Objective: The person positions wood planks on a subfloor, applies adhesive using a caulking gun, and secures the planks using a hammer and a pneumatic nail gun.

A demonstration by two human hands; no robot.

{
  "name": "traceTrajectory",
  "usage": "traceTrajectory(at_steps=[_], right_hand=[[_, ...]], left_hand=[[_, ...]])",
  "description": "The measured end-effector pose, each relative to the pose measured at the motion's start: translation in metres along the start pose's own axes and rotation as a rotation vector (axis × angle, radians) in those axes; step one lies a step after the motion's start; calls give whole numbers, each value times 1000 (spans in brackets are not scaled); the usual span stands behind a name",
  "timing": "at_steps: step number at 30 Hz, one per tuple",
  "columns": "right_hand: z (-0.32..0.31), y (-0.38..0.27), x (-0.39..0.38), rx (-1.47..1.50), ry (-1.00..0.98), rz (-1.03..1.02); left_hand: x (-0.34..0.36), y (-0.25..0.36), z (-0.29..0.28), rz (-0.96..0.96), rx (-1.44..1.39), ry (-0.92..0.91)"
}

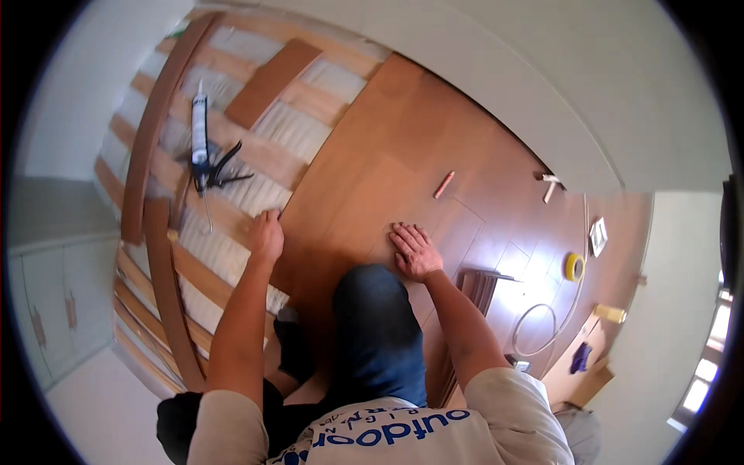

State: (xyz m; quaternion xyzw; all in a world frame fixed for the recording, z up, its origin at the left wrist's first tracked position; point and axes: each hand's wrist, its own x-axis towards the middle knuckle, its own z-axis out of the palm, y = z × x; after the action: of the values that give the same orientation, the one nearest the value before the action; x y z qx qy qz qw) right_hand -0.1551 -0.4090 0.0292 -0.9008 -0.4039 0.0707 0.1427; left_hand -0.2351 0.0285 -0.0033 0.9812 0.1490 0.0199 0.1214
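My left hand (266,236) is at the left edge of the laid wooden flooring (349,155), fingers curled on the board edge. My right hand (413,252) rests flat on the boards, fingers spread. A pencil-like red stick (444,184) lies above it. On the slatted subfloor (314,116) to the left, a caulking gun with a white tube (200,139) sits near a loose short plank (275,81) and long strips (174,294). My dark-trousered knee (372,310) is between my forearms.
Stacked boards (473,298), a yellow tape roll (574,266), a white cable (535,345), a hammer-like tool (550,186), a white square item (597,236) and cardboard (597,380) lie to the right. A white cabinet (50,310) stands left; a long white panel (542,93) borders the floor ahead.
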Motion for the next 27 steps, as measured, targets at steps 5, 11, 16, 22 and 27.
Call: traceTrajectory(at_steps=[5, 11, 16, 22, 27], right_hand=[[-8, 4, 5, 84, 169, -97], [38, 13, -38, 131, 243, -118], [50, -30, -42, 196, 407, 293], [-75, -109, -115, 731, 537, 716], [-123, -63, -294, 500, 684, 1027]], left_hand=[[62, -80, -69, 105, -164, -186], [65, -88, -295, 270, -93, -260], [-14, -141, -384, 119, -87, -239], [-190, -137, -301, -404, -915, -552], [-304, -67, -343, -542, -861, -756]])
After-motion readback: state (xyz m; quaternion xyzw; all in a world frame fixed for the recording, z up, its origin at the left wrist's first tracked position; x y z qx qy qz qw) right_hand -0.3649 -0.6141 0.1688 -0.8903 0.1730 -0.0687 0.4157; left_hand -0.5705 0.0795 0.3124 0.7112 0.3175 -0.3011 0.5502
